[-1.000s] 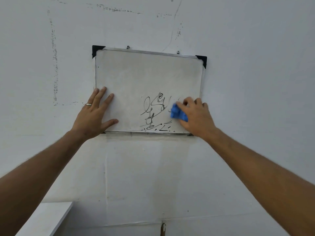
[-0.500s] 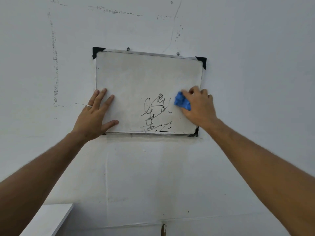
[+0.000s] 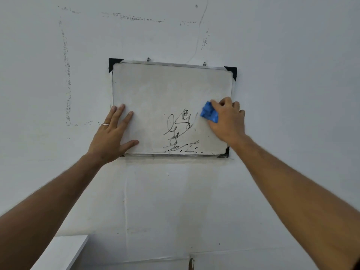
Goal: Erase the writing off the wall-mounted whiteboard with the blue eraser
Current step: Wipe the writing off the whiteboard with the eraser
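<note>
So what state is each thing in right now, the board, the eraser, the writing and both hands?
whiteboard: hung on the wall, upper part wiped, smudgy grey.
writing: black scribbles left in the lower middle.
blue eraser: pressed on the board, right of the scribbles.
right hand: fingers curled round the eraser.
left hand: flat on the board's lower left, fingers spread.
ring: worn on the left hand.

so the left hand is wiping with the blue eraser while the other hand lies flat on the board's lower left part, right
Not quite: the hands are swapped. In the head view the right hand grips the blue eraser against the whiteboard, just right of the writing, while the left hand lies flat on the board's lower left part.
</note>
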{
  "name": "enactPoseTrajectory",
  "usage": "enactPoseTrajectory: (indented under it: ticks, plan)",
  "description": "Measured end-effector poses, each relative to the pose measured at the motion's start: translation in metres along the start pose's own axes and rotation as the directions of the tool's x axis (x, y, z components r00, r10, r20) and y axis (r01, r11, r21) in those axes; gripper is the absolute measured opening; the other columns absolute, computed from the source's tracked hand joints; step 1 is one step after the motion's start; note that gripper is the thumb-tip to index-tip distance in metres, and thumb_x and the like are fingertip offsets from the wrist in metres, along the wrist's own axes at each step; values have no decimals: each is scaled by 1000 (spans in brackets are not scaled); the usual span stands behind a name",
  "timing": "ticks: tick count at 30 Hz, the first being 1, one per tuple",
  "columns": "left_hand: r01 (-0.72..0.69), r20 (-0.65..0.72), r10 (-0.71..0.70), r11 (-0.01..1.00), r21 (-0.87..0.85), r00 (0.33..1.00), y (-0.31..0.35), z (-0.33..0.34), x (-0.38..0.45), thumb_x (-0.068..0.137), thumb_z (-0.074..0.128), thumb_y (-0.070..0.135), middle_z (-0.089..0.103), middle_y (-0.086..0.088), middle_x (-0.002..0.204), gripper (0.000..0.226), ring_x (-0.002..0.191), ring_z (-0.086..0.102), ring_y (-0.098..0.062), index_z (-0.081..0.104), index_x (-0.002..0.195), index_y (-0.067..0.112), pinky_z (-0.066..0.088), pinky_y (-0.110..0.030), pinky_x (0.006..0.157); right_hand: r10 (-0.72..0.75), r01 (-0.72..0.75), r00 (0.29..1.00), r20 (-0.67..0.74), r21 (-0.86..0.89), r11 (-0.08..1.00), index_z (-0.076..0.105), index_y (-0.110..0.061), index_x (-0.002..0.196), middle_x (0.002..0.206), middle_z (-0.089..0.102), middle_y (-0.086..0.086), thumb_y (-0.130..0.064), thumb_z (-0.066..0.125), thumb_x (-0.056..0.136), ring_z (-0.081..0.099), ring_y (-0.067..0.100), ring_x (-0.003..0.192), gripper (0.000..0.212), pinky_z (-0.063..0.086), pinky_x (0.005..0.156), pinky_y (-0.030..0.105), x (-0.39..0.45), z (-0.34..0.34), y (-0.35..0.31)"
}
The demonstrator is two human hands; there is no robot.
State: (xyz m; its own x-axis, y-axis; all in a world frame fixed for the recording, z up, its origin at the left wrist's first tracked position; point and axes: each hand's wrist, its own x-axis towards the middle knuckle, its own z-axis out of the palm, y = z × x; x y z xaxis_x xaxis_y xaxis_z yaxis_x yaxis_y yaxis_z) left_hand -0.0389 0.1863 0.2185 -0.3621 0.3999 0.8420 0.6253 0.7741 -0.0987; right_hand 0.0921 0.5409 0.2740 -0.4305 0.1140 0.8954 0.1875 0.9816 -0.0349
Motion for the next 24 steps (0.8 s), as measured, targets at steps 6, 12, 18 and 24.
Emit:
enactPoseTrajectory:
  ticks: [6, 12, 18, 24]
  plan:
    - [0, 4, 0, 1000, 3, 1000, -1, -1, 0, 89, 59, 62, -4, 1, 172, 94, 158, -9, -19, 15, 163, 24, 30, -51, 118, -203, 208, 976, 72, -64, 976, 52, -31, 138, 122, 50, 6, -37, 70, 82, 49, 33, 106, 59, 42, 86, 46, 3, 2, -4]
    - [-2, 4, 2, 1000, 1, 1000, -1, -1, 0, 89, 61, 61, -4, 1, 172, 94, 158, -8, -20, 15, 163, 24, 32, -51, 117, -455, 465, 885, 100, -139, 874, 52, -26, 137, 120, 53, 9, -33, 72, 78, 51, 34, 102, 63, 44, 82, 47, -11, 9, -13]
    - [11, 11, -11, 1000, -3, 1000, 1, -1, 0, 89, 61, 60, -5, 2, 172, 95, 158, -9, -19, 14, 163, 24, 31, -52, 117, -238, 242, 970, 40, -116, 963, 52, -25, 135, 120, 51, 10, -33, 70, 81, 50, 36, 104, 57, 43, 82, 47, -2, 1, -27]
    - [5, 12, -5, 1000, 0, 1000, 0, 1, -1, 89, 59, 62, -5, 2, 172, 94, 158, -9, -19, 14, 163, 25, 30, -52, 119, -82, 83, 996, 28, -57, 995, 54, -28, 134, 120, 51, 8, -35, 70, 80, 50, 35, 102, 56, 42, 81, 45, 4, -4, -12]
